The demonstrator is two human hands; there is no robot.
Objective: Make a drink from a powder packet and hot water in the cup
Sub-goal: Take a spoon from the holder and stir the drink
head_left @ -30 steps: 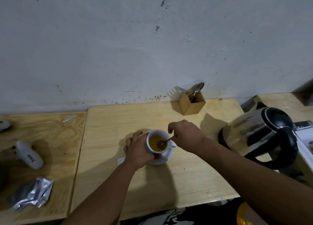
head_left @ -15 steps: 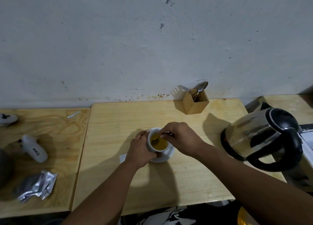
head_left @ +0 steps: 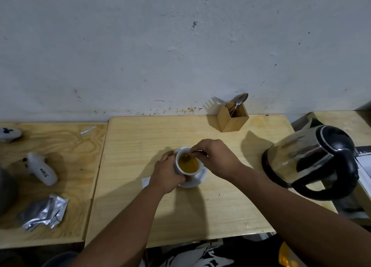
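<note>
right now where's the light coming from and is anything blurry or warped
Head view: shadows of the cup and kettle fall toward the left and the viewer, so the light sits up right and behind; the kettle's steel shows dull glare; the wide lens bends the table edges; dim, soft focus throughout.

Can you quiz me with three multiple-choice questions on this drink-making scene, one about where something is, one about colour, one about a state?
1. Where does the wooden cutlery holder stand?
A. by the wall, behind the cup
B. on the kettle
C. on the saucer

2. What colour is the liquid in the cup?
A. clear
B. yellow-brown
C. pink

3. What is the right hand doing?
A. resting flat on the table
B. gripping the kettle handle
C. holding a spoon dipped in the cup

Answers: 1 A, it sits at the table's far edge. 2 B, the cup shows amber liquid. 3 C, its fingers pinch the spoon's handle while the left hand steadies the cup.
</note>
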